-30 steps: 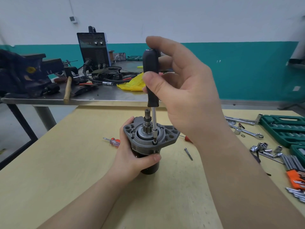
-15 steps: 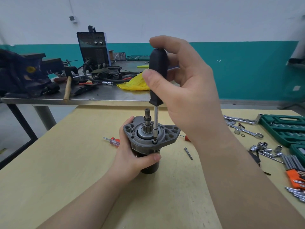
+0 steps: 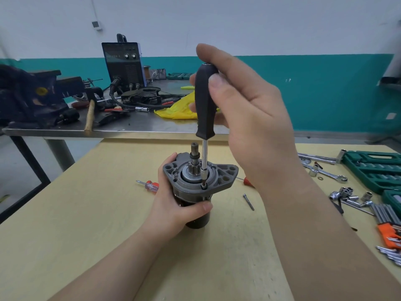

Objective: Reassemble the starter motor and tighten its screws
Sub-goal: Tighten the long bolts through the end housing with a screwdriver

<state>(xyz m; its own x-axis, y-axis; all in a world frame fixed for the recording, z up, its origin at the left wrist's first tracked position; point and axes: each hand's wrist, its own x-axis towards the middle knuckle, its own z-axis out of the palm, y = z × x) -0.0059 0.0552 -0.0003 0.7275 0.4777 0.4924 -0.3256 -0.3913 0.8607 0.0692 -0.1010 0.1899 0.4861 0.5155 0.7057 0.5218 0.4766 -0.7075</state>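
The starter motor (image 3: 219,178) stands upright on the wooden table (image 3: 86,224), its grey flanged housing and pinion shaft on top. My left hand (image 3: 173,205) grips its dark body from the left, thumb across the front. My right hand (image 3: 245,109) holds the black-handled screwdriver (image 3: 205,105) upright between thumb and fingers. The driver's tip sits in a screw (image 3: 204,186) at the front of the flange. A loose long screw (image 3: 248,201) lies on the table right of the motor.
A small red-handled screwdriver (image 3: 149,186) lies left of the motor, another red handle (image 3: 247,181) behind my right wrist. Wrenches, sockets (image 3: 345,192), hex keys and green tool cases (image 3: 373,168) fill the right side. Behind stands a steel bench (image 3: 130,127) with vise, hammer, welder and yellow bag.
My right thumb and fingers have shifted round the screwdriver handle, which tilted slightly and came back upright. The motor and my left hand have stayed in place.
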